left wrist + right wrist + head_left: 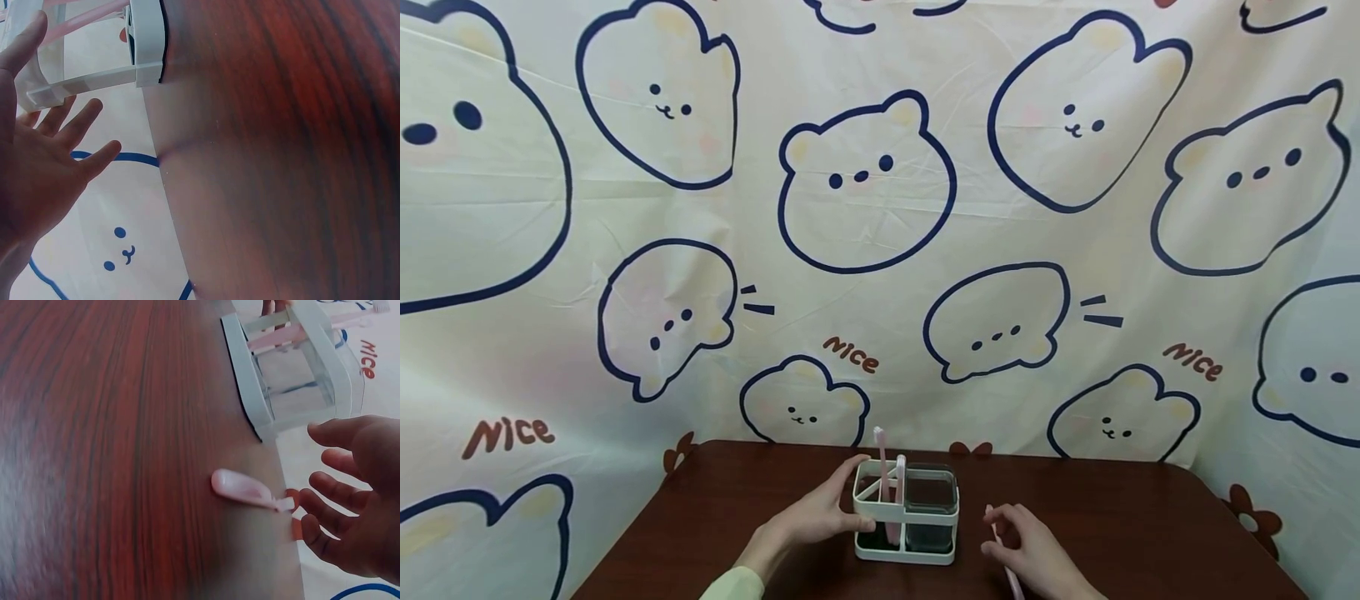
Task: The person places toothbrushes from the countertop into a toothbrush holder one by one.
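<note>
A pale toothbrush holder [906, 517] with open compartments and a clear cup [931, 490] stands on the table. Its left side is gripped by my left hand [820, 508], thumb in front and index finger at the back corner; the other fingers spread beside it in the left wrist view. One pink toothbrush [882, 467] stands upright in the left compartment. Another pink toothbrush [240, 487] lies on the table right of the holder, its handle toward me. Over it hovers my right hand [1033, 550], fingers loosely bent, thumb apart from them; contact is unclear.
The dark wooden table [737, 475] runs back to a cloth backdrop [865, 217] printed with cartoon animals. Similar cloth hangs at both sides.
</note>
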The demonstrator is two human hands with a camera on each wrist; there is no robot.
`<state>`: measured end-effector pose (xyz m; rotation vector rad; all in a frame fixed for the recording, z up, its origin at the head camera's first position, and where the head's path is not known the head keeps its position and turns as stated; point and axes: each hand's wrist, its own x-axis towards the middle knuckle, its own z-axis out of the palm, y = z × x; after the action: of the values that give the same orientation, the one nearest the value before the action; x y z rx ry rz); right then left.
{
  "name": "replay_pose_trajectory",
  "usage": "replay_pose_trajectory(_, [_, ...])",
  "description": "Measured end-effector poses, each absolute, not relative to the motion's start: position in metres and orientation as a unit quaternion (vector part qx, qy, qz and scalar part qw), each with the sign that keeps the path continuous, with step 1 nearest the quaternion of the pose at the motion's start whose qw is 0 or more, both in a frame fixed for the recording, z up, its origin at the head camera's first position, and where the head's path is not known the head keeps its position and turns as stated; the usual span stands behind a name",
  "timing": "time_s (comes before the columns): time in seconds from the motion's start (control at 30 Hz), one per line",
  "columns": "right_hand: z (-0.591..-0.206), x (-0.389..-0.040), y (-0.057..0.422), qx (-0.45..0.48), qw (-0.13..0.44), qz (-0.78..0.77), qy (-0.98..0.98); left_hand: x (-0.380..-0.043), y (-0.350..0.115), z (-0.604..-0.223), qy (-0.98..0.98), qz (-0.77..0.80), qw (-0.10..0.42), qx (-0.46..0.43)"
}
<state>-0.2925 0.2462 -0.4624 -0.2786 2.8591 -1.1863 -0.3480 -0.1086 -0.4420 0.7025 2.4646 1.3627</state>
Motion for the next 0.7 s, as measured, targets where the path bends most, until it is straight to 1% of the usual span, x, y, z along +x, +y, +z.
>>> replay_pose_trajectory(0.3, [-0.474,-0.301,0.258,-0.065,0.052,-0.376,0.923,-0.349,-0.109,-0.443,0.844,0.464,0.119,0.243])
replay_pose_trajectory(0.7, [-0.483,-0.307,0.267,-0.099,0.068,-0.391,0.913,-0.349,-0.108,-0.442,0.846,0.460,0.115,0.244])
